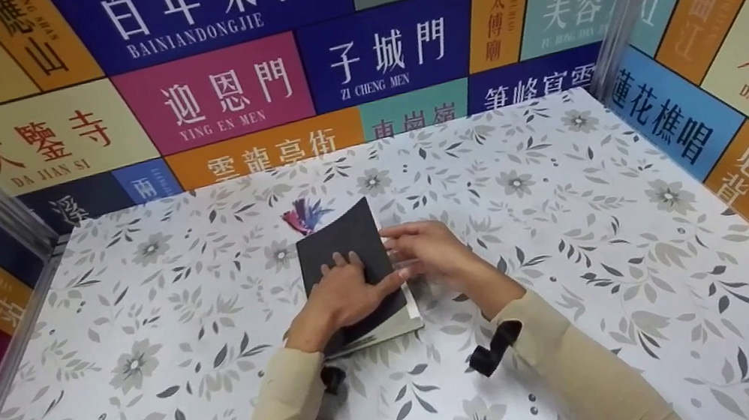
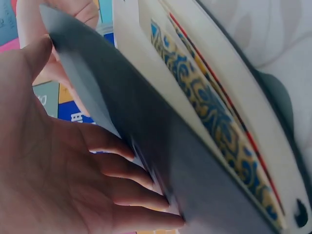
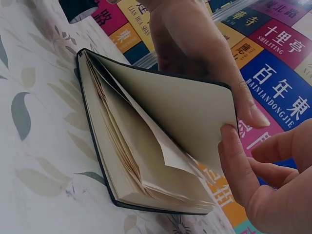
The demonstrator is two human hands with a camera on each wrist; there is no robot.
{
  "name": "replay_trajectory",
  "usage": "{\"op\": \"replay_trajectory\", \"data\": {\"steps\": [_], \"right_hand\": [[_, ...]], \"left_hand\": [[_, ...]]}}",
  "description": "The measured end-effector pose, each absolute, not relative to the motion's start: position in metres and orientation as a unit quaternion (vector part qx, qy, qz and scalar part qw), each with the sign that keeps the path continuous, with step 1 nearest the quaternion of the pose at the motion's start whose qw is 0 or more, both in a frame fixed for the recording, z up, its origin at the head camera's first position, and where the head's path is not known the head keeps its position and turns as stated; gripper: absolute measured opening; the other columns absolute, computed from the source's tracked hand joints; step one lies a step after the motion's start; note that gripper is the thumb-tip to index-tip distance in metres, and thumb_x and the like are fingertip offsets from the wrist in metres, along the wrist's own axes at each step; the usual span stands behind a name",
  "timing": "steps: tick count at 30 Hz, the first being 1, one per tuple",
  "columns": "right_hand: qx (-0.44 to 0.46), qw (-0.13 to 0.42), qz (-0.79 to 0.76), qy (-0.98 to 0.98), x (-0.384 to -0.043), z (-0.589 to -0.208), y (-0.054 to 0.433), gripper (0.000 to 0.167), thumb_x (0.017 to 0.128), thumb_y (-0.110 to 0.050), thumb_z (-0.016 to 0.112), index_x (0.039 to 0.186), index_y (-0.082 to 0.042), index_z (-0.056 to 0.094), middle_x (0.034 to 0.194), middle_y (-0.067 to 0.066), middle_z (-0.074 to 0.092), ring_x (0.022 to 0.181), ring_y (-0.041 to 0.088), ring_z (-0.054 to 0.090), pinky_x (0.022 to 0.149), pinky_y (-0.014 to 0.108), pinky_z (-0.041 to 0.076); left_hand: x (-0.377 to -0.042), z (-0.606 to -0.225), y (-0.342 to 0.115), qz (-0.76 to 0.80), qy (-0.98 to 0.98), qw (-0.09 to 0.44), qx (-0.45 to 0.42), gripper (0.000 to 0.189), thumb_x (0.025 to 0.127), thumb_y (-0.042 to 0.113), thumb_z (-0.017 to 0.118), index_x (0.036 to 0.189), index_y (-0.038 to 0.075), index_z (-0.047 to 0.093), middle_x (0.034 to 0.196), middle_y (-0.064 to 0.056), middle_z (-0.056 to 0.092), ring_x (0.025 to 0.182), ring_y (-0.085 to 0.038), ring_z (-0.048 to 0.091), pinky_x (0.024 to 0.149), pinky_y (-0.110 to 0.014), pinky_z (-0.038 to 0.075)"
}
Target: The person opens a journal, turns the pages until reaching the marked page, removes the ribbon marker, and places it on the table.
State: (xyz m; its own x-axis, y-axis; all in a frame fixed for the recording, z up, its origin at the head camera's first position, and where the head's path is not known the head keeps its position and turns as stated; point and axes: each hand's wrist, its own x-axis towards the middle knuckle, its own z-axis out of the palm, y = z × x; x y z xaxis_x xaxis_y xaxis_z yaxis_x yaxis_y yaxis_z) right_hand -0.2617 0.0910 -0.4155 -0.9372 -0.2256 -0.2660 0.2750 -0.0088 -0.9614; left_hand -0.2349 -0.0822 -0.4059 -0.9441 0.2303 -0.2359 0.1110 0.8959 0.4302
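A black-covered notebook [image 1: 342,246] lies on the table, its front cover lifted at a slant from the cream pages [image 3: 122,156]. Against the outside of that cover rests my left hand [image 1: 342,291], fingers spread, with the thumb [image 2: 39,56] by the cover's free edge. My right hand [image 1: 434,249] is at the notebook's right side; one fingertip [image 3: 228,131] touches the inside of the lifted cover near its edge, and the other fingers are apart from it. Between the pages shows a blue-and-gold patterned strip [image 2: 209,117] along a red line.
A pink-and-blue tassel [image 1: 305,215] lies at the notebook's far edge. White cloth with grey flowers and leaves [image 1: 134,364] covers the table. Colourful panels with Chinese lettering [image 1: 218,92] stand along the back and sides. Black straps [image 1: 497,349] hang at both wrists.
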Motion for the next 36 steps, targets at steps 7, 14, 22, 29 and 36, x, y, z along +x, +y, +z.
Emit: {"op": "replay_trajectory", "data": {"steps": [7,14,22,29,36], "right_hand": [[-0.019,0.172,-0.717,0.676,-0.262,-0.416,0.092,0.039,0.101,-0.007,0.049,0.139,-0.002,0.058,0.126,0.019,0.066,0.093,0.015,0.071,0.076,0.027,0.061],[-0.064,0.155,-0.681,0.712,-0.266,-0.425,0.096,0.033,0.097,-0.003,0.054,0.127,0.006,0.064,0.109,0.012,0.066,0.079,0.012,0.069,0.065,0.024,0.060],[-0.142,0.129,-0.567,0.801,-0.266,-0.432,0.098,0.032,0.094,-0.011,0.061,0.123,-0.001,0.070,0.123,0.018,0.071,0.082,0.016,0.070,0.074,0.026,0.058],[-0.261,0.123,-0.470,0.834,-0.261,-0.436,0.097,0.033,0.098,-0.015,0.061,0.127,-0.001,0.068,0.129,0.017,0.067,0.122,0.030,0.063,0.102,0.040,0.054],[-0.337,0.115,-0.359,0.863,-0.258,-0.438,0.095,0.041,0.096,-0.018,0.064,0.134,-0.003,0.064,0.145,0.019,0.055,0.137,0.037,0.050,0.115,0.052,0.040]], "left_hand": [[-0.233,-0.400,-0.085,0.233,0.959,0.138,0.084,0.107,0.087,0.076,0.050,0.155,-0.003,0.027,0.159,-0.035,0.024,0.148,-0.051,0.027,0.119,-0.058,0.033],[-0.230,-0.392,-0.094,0.255,0.956,0.113,0.094,0.090,0.092,0.067,0.051,0.154,0.004,0.036,0.158,-0.024,0.038,0.143,-0.041,0.043,0.117,-0.052,0.039],[-0.225,-0.372,-0.108,0.283,0.951,0.083,0.097,0.078,0.093,0.058,0.058,0.153,0.010,0.043,0.153,-0.013,0.050,0.140,-0.033,0.049,0.115,-0.050,0.041],[-0.220,-0.358,-0.125,0.288,0.941,0.058,0.169,0.069,0.098,0.046,0.057,0.157,0.019,0.035,0.166,-0.005,0.030,0.153,-0.029,0.029,0.124,-0.055,0.025],[-0.221,-0.340,-0.151,0.264,0.930,0.060,0.249,0.056,0.102,0.038,0.056,0.154,0.022,0.042,0.168,0.003,0.024,0.157,-0.033,0.012,0.125,-0.061,0.015]]}}
